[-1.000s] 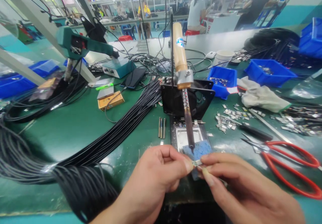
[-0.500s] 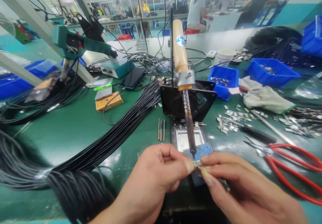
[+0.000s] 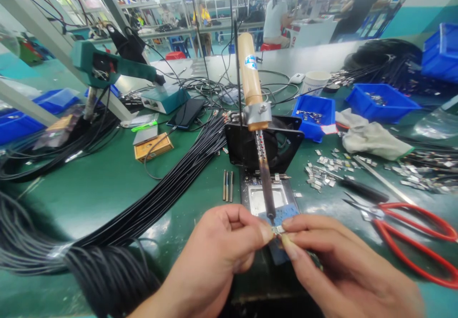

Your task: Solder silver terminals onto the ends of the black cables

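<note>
Beyond right hand (image 3: 334,256), blue bin (image 3: 308,129) (metal parts (image 3: 310,117))

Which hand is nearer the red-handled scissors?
Right. The right hand is left of the red-handled scissors, not touching them; the left hand is farther left, beyond the right hand.

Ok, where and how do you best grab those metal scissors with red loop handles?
Probably with the right hand, around the red loop handles, coming from the right. The loops spread wide toward that side, leaving gaps to hold through, while the pointed metal blades face left, away from the grip.
</note>
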The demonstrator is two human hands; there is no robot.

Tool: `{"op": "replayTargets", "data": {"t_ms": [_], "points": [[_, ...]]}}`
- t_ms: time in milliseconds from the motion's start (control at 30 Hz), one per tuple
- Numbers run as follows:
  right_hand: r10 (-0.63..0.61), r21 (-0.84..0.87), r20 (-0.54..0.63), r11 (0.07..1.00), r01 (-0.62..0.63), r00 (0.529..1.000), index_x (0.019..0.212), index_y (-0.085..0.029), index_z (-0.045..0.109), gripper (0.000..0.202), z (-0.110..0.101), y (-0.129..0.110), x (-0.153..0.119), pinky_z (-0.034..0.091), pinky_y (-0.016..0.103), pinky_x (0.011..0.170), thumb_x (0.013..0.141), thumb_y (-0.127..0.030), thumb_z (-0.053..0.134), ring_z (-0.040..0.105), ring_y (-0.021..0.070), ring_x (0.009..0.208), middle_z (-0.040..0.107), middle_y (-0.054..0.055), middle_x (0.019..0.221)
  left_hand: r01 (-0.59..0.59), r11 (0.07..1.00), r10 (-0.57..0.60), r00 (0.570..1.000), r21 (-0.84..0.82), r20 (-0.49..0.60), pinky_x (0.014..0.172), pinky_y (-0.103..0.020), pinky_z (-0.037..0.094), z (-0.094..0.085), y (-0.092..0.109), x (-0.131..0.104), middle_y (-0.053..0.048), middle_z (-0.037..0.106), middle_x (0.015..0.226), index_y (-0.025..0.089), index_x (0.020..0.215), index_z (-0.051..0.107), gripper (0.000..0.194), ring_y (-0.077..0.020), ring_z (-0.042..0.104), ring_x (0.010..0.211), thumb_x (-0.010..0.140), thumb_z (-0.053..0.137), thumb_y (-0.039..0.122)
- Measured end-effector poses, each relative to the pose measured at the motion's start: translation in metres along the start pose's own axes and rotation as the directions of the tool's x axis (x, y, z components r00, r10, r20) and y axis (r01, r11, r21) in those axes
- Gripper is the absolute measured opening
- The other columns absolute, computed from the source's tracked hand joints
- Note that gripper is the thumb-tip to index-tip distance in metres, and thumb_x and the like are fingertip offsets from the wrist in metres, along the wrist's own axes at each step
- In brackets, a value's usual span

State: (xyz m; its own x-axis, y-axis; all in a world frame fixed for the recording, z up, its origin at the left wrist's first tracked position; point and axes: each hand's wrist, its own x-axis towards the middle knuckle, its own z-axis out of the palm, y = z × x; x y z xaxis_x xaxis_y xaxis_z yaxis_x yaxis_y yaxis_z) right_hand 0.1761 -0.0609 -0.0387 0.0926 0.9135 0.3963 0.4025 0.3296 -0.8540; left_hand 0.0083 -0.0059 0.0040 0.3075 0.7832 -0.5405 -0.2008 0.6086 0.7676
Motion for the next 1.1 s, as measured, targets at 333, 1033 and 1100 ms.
{"op": "replayTargets", "data": {"t_ms": [333,1033,1100], "points": [[-0.013,-0.032,0.034,0.999,0.014,0.999,0.096,-0.029,0.070,0.018,-0.0029,-0.0043,0.0029,0.059,0.013,0.084,0.087,-0.013,0.071,0.074,0.0094,0.091,0.074,-0.004,0.104,-0.009,1.000,0.009,1.000,0.006,-0.008,0.043,-0.020,0.016,-0.0007,0.0001,0.0013,0.009,0.042,0.048,0.014,0.062,0.062,0.022,-0.0034,0.024,0.044,0.072,0.082,0.018],[-0.037,-0.047,0.025,0.998,0.038,0.999,0.094,-0.027,0.070,0.015,-0.0007,-0.0028,0.0069,0.061,0.017,0.083,0.087,-0.013,0.071,0.075,0.0121,0.090,0.075,-0.002,0.102,-0.009,1.000,0.009,1.000,0.003,-0.016,0.043,-0.020,0.016,-0.0002,0.0031,0.0005,0.009,0.042,0.048,0.014,0.063,0.062,0.023,-0.0032,0.024,0.044,0.072,0.082,0.018],[-0.032,-0.044,0.031,0.998,0.034,0.999,0.095,-0.027,0.070,0.017,-0.0007,-0.0032,0.0070,0.061,0.017,0.084,0.087,-0.013,0.071,0.075,0.0121,0.091,0.075,-0.002,0.102,-0.007,1.000,0.007,1.000,0.001,-0.010,0.043,-0.020,0.016,-0.0006,0.0027,0.0005,0.009,0.042,0.048,0.014,0.063,0.062,0.023,-0.0031,0.024,0.044,0.073,0.082,0.018]]}}
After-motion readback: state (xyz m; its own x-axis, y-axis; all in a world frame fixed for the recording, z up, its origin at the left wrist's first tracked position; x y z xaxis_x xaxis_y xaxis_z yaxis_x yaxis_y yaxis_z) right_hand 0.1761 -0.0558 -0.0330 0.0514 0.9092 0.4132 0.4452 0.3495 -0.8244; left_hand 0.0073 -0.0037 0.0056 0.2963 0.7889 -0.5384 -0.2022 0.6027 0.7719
